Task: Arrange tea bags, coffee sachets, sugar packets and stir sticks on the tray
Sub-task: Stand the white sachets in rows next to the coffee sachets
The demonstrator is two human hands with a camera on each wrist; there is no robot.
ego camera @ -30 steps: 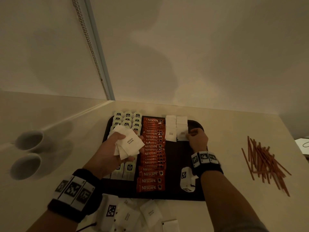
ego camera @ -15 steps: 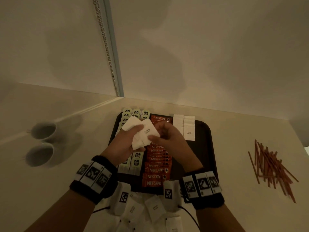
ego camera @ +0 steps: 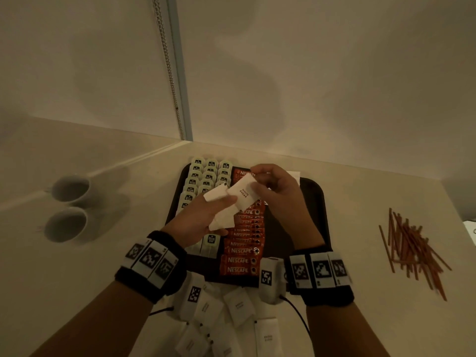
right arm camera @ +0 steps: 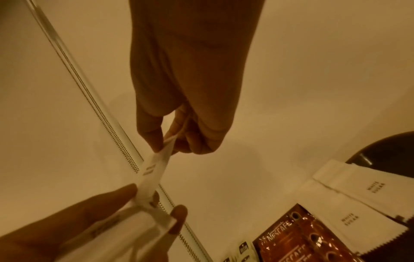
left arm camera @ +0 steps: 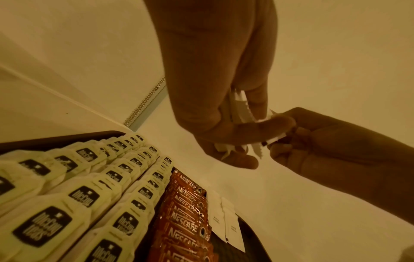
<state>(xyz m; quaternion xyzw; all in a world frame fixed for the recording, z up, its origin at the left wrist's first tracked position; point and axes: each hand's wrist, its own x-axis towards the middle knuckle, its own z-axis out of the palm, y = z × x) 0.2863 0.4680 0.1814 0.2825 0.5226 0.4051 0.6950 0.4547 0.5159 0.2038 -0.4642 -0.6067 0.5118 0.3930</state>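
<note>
Loose sugar packets [ego camera: 238, 304] lie at the worktop's [ego camera: 360, 228] near edge; above the tray [ego camera: 315, 202], the left hand [ego camera: 198, 219] grasps a sheaf of packets [ego camera: 222, 217], as 0.5 s ago; the right hand [ego camera: 277, 191], then just reaching in, now pinches 1 packet [ego camera: 243, 193] pulled partly free; sticks [ego camera: 412, 249] stay by the right edge. The left wrist view alone shows 2 packets [left arm camera: 226, 223] laid beside the coffee [left arm camera: 186, 212] and tea [left arm camera: 89, 195] rows; the head view alone shows 2 cups [ego camera: 68, 207] at the left.
</note>
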